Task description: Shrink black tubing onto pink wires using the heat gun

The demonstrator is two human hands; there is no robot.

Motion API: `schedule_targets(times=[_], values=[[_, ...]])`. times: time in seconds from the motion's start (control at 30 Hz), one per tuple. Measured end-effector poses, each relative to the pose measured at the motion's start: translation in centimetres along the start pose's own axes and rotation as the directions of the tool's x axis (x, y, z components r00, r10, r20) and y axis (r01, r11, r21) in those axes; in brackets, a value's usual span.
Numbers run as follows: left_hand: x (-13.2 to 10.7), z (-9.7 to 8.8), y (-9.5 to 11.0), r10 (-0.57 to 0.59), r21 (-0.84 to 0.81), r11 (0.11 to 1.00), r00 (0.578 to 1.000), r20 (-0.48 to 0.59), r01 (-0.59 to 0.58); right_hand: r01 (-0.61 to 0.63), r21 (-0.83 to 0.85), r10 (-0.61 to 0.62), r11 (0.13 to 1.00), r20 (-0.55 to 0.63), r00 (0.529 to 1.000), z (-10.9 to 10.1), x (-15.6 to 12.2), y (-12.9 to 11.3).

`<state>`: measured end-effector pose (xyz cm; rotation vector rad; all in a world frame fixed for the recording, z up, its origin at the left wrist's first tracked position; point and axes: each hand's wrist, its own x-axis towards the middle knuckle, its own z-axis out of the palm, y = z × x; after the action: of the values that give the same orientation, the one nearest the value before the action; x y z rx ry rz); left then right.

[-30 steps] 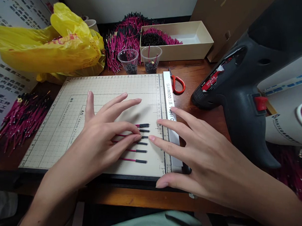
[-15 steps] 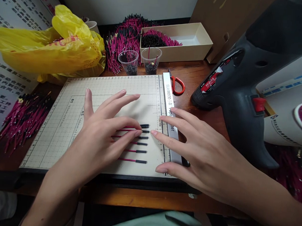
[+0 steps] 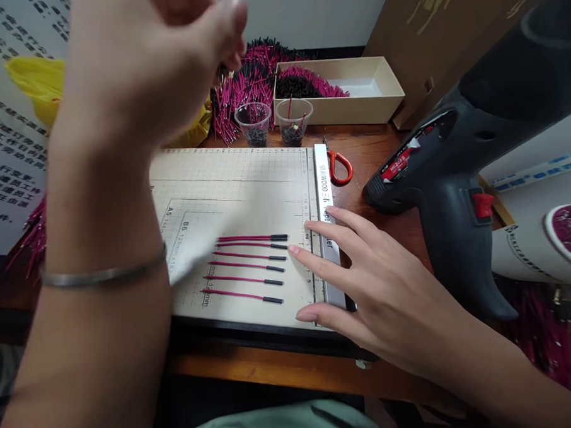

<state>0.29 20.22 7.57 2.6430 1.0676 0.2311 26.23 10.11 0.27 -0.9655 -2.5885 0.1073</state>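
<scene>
My left hand [image 3: 154, 63] is raised high at the upper left, close to the camera and blurred. Its fingers are curled in against the thumb, and what they hold, if anything, I cannot make out. On the pale gridded board of a paper cutter [image 3: 240, 174] lie several short magenta wires [image 3: 238, 278] in rows, each with a black sleeve at its right end. My right hand [image 3: 359, 268] rests open with fingers spread across the cutter's white rail [image 3: 323, 178]. Its index fingertip is close to the sleeve of one upper wire.
Behind the board stand two clear plastic cups [image 3: 293, 129] with small dark pieces, a cardboard box [image 3: 361, 107] of wires and a wire heap [image 3: 239, 86]. Red-handled pliers [image 3: 340, 168] lie beside the rail. A heat gun [image 3: 458, 165] looms right; a yellow bag [image 3: 35, 86] is partly hidden left.
My left hand has left the wires and risen up and leftward, now covering much of the yellow bag. My right hand stays on the rail. The view has shifted slightly.
</scene>
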Motion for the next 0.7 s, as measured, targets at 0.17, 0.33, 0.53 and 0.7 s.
schedule_targets(times=[0.17,0.33,0.53,0.7], values=[[3.0,-0.5,0.1,0.074,0.009,0.997,0.997,0.025,-0.074,0.01,-0.009,-0.01,1.0,-0.011,1.0,-0.2,0.2,0.2],[5.0,0.8,0.2,0.037,-0.079,0.996,0.992,-0.122,-0.047,-0.003,-0.01,0.003,1.0,-0.037,0.999,-0.2,0.3,0.3],[0.0,4.3,0.8,0.053,-0.335,0.942,0.998,0.033,-0.039,-0.009,-0.02,0.008,1.0,-0.033,0.999,-0.2,0.3,0.4],[-1.1,4.1,0.4,0.071,-0.364,0.931,0.994,0.088,-0.034,-0.01,-0.035,0.009,0.999,-0.025,1.0,0.0,0.3,0.3]])
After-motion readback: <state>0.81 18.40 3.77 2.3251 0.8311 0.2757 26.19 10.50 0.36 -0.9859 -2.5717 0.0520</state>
